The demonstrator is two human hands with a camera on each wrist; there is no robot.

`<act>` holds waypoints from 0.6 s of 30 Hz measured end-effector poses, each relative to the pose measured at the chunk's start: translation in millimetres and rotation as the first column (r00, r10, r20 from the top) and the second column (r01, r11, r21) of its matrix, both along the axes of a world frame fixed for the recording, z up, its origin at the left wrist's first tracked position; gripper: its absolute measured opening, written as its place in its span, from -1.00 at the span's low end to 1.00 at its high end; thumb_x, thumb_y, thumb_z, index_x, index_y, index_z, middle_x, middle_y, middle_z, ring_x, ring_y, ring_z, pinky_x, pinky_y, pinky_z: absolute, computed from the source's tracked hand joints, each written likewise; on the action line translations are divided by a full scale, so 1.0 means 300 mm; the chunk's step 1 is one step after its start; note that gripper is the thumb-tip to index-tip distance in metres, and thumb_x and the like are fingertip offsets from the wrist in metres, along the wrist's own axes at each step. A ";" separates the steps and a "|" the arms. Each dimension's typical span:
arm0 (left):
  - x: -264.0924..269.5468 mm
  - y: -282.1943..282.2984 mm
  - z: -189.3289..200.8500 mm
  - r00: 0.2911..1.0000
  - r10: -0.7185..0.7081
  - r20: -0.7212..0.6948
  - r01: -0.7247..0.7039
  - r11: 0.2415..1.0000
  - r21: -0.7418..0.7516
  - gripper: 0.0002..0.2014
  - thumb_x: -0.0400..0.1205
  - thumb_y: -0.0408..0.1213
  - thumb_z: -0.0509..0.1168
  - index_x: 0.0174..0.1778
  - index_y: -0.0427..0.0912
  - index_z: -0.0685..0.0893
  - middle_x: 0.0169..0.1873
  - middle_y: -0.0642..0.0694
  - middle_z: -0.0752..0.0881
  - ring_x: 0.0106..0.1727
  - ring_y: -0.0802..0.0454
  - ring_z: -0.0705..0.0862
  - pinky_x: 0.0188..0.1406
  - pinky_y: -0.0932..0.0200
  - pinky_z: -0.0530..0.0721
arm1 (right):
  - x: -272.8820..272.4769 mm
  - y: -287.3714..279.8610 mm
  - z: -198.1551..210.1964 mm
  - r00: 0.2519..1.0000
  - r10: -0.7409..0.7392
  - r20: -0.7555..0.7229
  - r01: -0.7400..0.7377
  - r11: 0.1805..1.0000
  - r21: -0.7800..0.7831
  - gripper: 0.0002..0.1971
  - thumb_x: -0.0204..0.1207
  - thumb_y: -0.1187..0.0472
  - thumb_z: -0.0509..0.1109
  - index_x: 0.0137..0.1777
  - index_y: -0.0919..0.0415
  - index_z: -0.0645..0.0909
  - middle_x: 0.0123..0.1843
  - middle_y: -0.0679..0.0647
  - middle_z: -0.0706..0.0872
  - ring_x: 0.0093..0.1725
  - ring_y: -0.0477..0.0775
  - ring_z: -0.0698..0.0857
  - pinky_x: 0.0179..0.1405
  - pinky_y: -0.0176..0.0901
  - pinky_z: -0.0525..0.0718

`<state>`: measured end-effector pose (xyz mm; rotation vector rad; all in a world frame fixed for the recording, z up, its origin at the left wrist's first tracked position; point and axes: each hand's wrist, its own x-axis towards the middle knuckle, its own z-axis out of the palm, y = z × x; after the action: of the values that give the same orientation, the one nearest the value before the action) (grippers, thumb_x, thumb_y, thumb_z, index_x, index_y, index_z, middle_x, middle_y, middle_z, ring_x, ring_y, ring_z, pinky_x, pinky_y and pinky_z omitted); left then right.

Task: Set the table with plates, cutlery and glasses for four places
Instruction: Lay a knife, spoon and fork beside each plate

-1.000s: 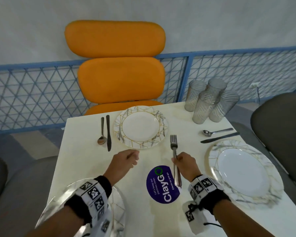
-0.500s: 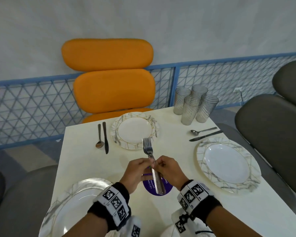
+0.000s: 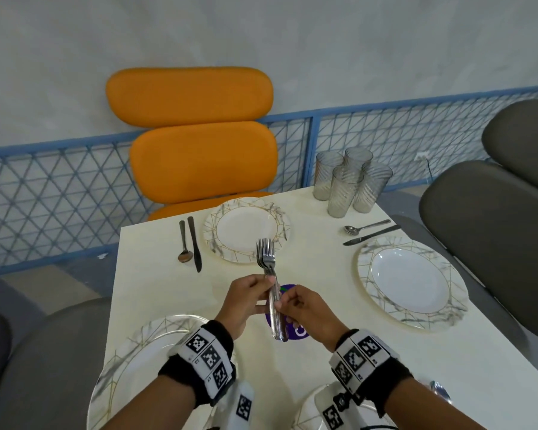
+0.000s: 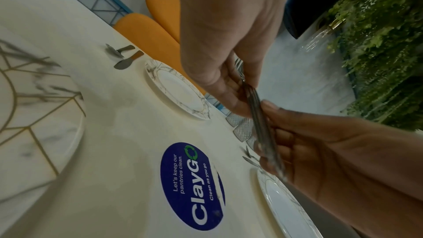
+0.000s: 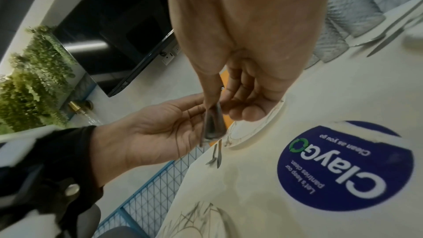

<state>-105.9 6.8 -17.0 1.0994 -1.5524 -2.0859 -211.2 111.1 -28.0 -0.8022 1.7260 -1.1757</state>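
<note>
A bundle of steel forks (image 3: 266,259) is held tines-up above the table's middle, over a blue round sticker (image 3: 298,332). My left hand (image 3: 263,293) pinches the handles from the left, and my right hand (image 3: 283,300) pinches them from the right, lower down. In the left wrist view the forks (image 4: 258,120) run between both hands' fingers. Marbled plates lie at the far side (image 3: 218,243), the right side (image 3: 448,305) and the near left (image 3: 128,358). A spoon (image 3: 185,243) and knife (image 3: 195,246) lie left of the far plate. Another spoon (image 3: 367,226) and knife (image 3: 370,235) lie beyond the right plate.
Several ribbed glasses (image 3: 348,184) stand clustered at the table's far right corner. An orange chair (image 3: 199,144) stands beyond the far edge, grey chairs (image 3: 494,228) to the right and left. A blue mesh fence (image 3: 59,187) runs behind. Another plate's rim (image 3: 305,408) and a spoon (image 3: 441,392) show at the near edge.
One second ago only my right hand held the forks and the left hand was free. The left hand has come in and taken hold too, and the bundle now stands higher.
</note>
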 end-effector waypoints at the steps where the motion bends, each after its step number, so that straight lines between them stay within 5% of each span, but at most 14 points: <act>1: -0.001 0.006 -0.001 1.000 -0.003 0.003 0.003 1.000 0.001 -0.83 0.63 -0.27 0.31 -0.13 -0.33 0.70 -0.30 -0.24 0.74 -0.30 -0.09 0.75 -0.25 0.04 0.75 | -0.004 0.009 -0.004 1.000 -0.007 0.004 0.007 1.000 0.000 -0.84 0.53 0.29 0.39 -0.24 0.15 0.48 -0.35 0.05 0.56 -0.43 -0.08 0.51 -0.46 -0.40 0.51; 8: -0.032 0.112 -0.020 0.998 -0.049 0.041 0.050 0.998 -0.048 -0.79 0.65 -0.28 0.27 -0.02 -0.37 0.71 -0.26 -0.15 0.77 -0.23 -0.02 0.73 -0.28 0.12 0.73 | -0.111 0.137 -0.005 0.995 0.039 -0.092 -0.037 0.999 0.024 -0.77 0.55 0.35 0.33 -0.30 0.07 0.51 -0.42 -0.04 0.56 -0.58 -0.26 0.50 -0.51 -0.40 0.46; 11: -0.041 0.162 -0.042 0.996 -0.013 0.084 0.017 0.999 -0.047 -0.79 0.65 -0.28 0.28 -0.06 -0.38 0.71 -0.23 -0.22 0.77 -0.19 -0.10 0.73 -0.12 -0.01 0.75 | -0.212 0.202 -0.003 0.996 -0.006 -0.089 0.008 1.000 0.023 -0.74 0.56 0.49 0.22 -0.24 0.13 0.52 -0.36 0.00 0.55 -0.45 -0.14 0.51 -0.51 -0.48 0.46; 18: -0.066 0.291 -0.082 0.987 0.069 0.143 -0.066 0.997 -0.026 -0.80 0.66 -0.26 0.26 -0.13 -0.29 0.71 -0.30 -0.10 0.72 -0.27 0.02 0.66 -0.22 0.14 0.65 | -0.641 0.565 -0.035 0.956 0.025 -0.293 0.024 0.986 0.162 -0.87 0.59 0.37 0.26 0.03 0.22 0.61 -0.14 0.11 0.60 -0.26 -0.11 0.48 -0.31 -0.59 0.47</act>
<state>-125.6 94.0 -41.7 1.3025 -1.5746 -1.9795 -403.7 280.6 -38.5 -0.9107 2.0363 -0.9323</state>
